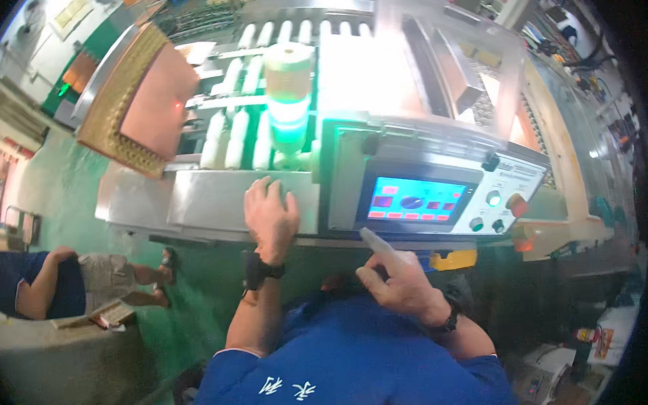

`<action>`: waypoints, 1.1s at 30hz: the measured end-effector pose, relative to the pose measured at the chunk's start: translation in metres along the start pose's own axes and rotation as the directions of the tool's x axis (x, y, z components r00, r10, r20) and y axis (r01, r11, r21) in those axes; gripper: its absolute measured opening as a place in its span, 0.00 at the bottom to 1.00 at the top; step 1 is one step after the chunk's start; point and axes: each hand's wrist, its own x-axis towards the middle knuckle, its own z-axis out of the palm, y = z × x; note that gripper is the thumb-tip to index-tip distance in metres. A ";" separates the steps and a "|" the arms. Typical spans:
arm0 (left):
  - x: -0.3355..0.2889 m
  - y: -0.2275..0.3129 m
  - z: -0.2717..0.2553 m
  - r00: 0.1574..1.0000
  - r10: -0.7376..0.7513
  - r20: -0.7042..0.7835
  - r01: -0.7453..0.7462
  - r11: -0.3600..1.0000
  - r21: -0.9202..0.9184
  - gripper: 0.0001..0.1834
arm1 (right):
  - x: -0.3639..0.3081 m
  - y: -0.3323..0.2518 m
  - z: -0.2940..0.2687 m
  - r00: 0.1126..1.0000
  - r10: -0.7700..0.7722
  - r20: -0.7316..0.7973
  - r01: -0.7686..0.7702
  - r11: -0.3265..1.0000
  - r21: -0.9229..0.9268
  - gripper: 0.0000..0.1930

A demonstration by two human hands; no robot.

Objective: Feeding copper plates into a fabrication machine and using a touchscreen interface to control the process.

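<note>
My left hand [271,214] rests on the metal front ledge [224,201] of a roller machine, its fingers spread and holding nothing. White rollers [237,137] lie just beyond it. To the right, my right hand [399,283] is below the control panel. Its pale, whitish index finger stretches toward the lower left corner of the lit touchscreen [413,201], while its other fingers are curled. Whether the fingertip touches the panel I cannot tell. Right of the screen are round buttons [494,198] and a reddish knob [516,205]. Dark bands circle both wrists.
A copper-coloured sheet [160,101] on a tan board leans at the machine's left end. A signal light [289,115] glows green over the rollers. A clear cover [501,65] spans the right side. Another person [54,282] sits at far left. A yellow bin [453,259] is under the panel.
</note>
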 end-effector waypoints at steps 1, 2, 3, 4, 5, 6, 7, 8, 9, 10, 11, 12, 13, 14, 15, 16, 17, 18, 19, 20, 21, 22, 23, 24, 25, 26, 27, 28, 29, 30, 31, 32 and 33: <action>0.001 0.000 -0.001 1.000 -0.028 -0.004 0.028 0.999 0.017 0.17 | -0.002 0.000 0.002 0.999 0.029 0.013 -0.030 0.997 0.068 0.34; 0.001 0.001 -0.001 0.999 -0.053 -0.006 0.053 0.998 0.031 0.17 | -0.003 0.001 0.003 0.998 0.060 0.023 -0.063 0.989 0.135 0.33; 0.002 0.001 -0.003 0.999 -0.042 -0.002 0.042 0.998 0.049 0.17 | -0.003 0.001 0.004 0.998 0.060 0.029 -0.063 0.990 0.126 0.33; 0.004 0.000 -0.003 1.000 -0.030 0.000 0.030 0.997 0.067 0.17 | 0.000 0.004 0.008 1.000 0.023 0.014 -0.025 0.994 0.110 0.33; 0.004 -0.001 -0.003 0.999 -0.038 0.017 0.037 0.997 0.071 0.18 | 0.001 0.006 0.012 0.998 0.049 0.040 -0.054 0.991 0.121 0.34; 0.004 -0.002 -0.005 0.998 -0.048 0.033 0.045 0.996 0.080 0.18 | 0.002 0.008 0.014 0.995 0.072 0.067 -0.081 0.987 0.136 0.34; 0.004 -0.004 -0.003 0.999 -0.038 0.029 0.035 0.996 0.080 0.18 | 0.003 0.011 0.016 0.996 0.064 0.061 -0.072 0.988 0.140 0.35; 0.004 -0.005 -0.003 0.999 -0.027 0.025 0.025 0.996 0.084 0.18 | 0.003 0.012 0.016 0.997 0.054 0.054 -0.062 0.987 0.146 0.36; 0.003 -0.006 -0.003 1.000 -0.016 0.018 0.014 0.997 0.077 0.18 | 0.003 0.014 0.017 0.996 0.053 0.077 -0.064 0.987 0.149 0.37; 0.004 -0.005 -0.002 1.000 0.006 0.027 -0.008 0.998 0.057 0.18 | 0.003 0.016 0.017 0.996 0.071 0.053 -0.078 0.987 0.139 0.37; 0.004 -0.004 0.000 0.999 -0.006 0.038 0.003 0.998 0.057 0.18 | 0.002 0.018 0.018 0.997 0.069 0.047 -0.075 0.986 0.150 0.37; 0.004 -0.003 -0.001 0.999 -0.024 0.045 0.021 0.998 0.065 0.18 | 0.001 0.020 0.019 0.997 0.059 0.048 -0.066 0.984 0.166 0.38; 0.003 -0.002 -0.001 0.998 -0.032 0.046 0.029 0.997 0.064 0.18 | 0.000 0.022 0.019 0.996 0.068 0.064 -0.077 0.985 0.153 0.38; 0.004 -0.001 0.000 0.999 -0.021 0.049 0.018 0.998 0.058 0.18 | -0.001 0.023 0.019 0.996 0.073 0.052 -0.080 0.985 0.151 0.38; 0.004 -0.001 0.000 0.998 -0.024 0.050 0.022 0.998 0.052 0.18 | -0.002 0.024 0.019 0.997 0.060 0.038 -0.065 0.986 0.151 0.38; 0.004 -0.001 0.000 0.998 -0.028 0.050 0.026 0.999 0.047 0.18 | -0.004 0.025 0.019 0.999 0.046 0.025 -0.049 0.987 0.151 0.38; 0.003 -0.002 0.001 0.998 -0.022 0.052 0.020 0.999 0.045 0.18 | -0.005 0.026 0.019 0.999 0.048 0.019 -0.050 0.987 0.151 0.38; 0.003 -0.003 0.002 0.999 -0.012 0.048 0.009 0.998 0.058 0.18 | -0.006 0.026 0.019 0.999 0.046 0.017 -0.048 0.988 0.146 0.38; 0.002 -0.003 0.002 0.999 -0.002 0.045 -0.001 0.998 0.070 0.18 | -0.006 0.027 0.019 0.999 0.044 0.016 -0.046 0.989 0.141 0.37; 0.002 -0.004 0.001 0.999 0.003 0.044 -0.006 0.998 0.070 0.18 | -0.007 0.029 0.021 0.999 0.044 0.010 -0.045 0.989 0.141 0.37; 0.001 -0.004 0.001 0.999 -0.002 0.048 -0.001 0.998 0.068 0.18 | -0.009 0.032 0.024 0.998 0.054 0.015 -0.056 0.985 0.166 0.37; 0.001 -0.003 0.002 0.999 -0.007 0.052 0.003 0.998 0.065 0.18 | -0.010 0.034 0.025 0.998 0.065 0.020 -0.068 0.979 0.190 0.36; 0.002 -0.001 0.002 0.999 0.001 0.054 -0.004 0.998 0.062 0.18 | -0.010 0.034 0.024 0.998 0.068 0.013 -0.070 0.979 0.190 0.36; 0.003 0.001 0.000 0.998 -0.017 0.064 0.013 0.998 0.061 0.18 | -0.009 0.033 0.023 0.998 0.058 0.003 -0.057 0.980 0.190 0.36; 0.004 0.002 -0.001 0.997 -0.034 0.074 0.029 0.998 0.059 0.18 | -0.009 0.032 0.022 0.999 0.047 -0.007 -0.045 0.981 0.189 0.36; 0.004 0.002 -0.001 0.997 -0.024 0.077 0.020 0.998 0.056 0.18 | -0.010 0.033 0.022 0.999 0.051 -0.016 -0.047 0.981 0.189 0.36; 0.002 0.001 0.000 0.998 -0.018 0.068 0.013 0.997 0.074 0.18 | -0.010 0.035 0.023 0.999 0.045 -0.012 -0.042 0.983 0.179 0.36; 0.002 0.000 0.000 0.998 -0.012 0.059 0.007 0.996 0.091 0.18 | -0.010 0.036 0.024 0.999 0.039 -0.007 -0.037 0.985 0.168 0.36; 0.002 -0.001 0.000 0.998 -0.003 0.061 -0.003 0.996 0.088 0.18 | -0.010 0.036 0.023 0.999 0.042 -0.016 -0.039 0.985 0.169 0.36; 0.002 0.000 0.000 0.998 -0.013 0.066 0.007 0.996 0.086 0.18 | -0.010 0.034 0.022 0.999 0.050 0.002 -0.050 0.984 0.169 0.36; 0.002 0.001 0.001 0.997 -0.023 0.071 0.017 0.996 0.084 0.18 | -0.010 0.033 0.021 0.998 0.059 0.019 -0.061 0.984 0.168 0.36; 0.003 0.000 0.002 0.997 -0.013 0.074 0.007 0.997 0.078 0.18 | -0.010 0.034 0.021 0.998 0.064 0.009 -0.065 0.984 0.166 0.36; 0.003 -0.001 0.002 0.998 -0.002 0.068 -0.003 0.997 0.079 0.18 | -0.011 0.036 0.023 0.997 0.070 0.017 -0.072 0.983 0.169 0.35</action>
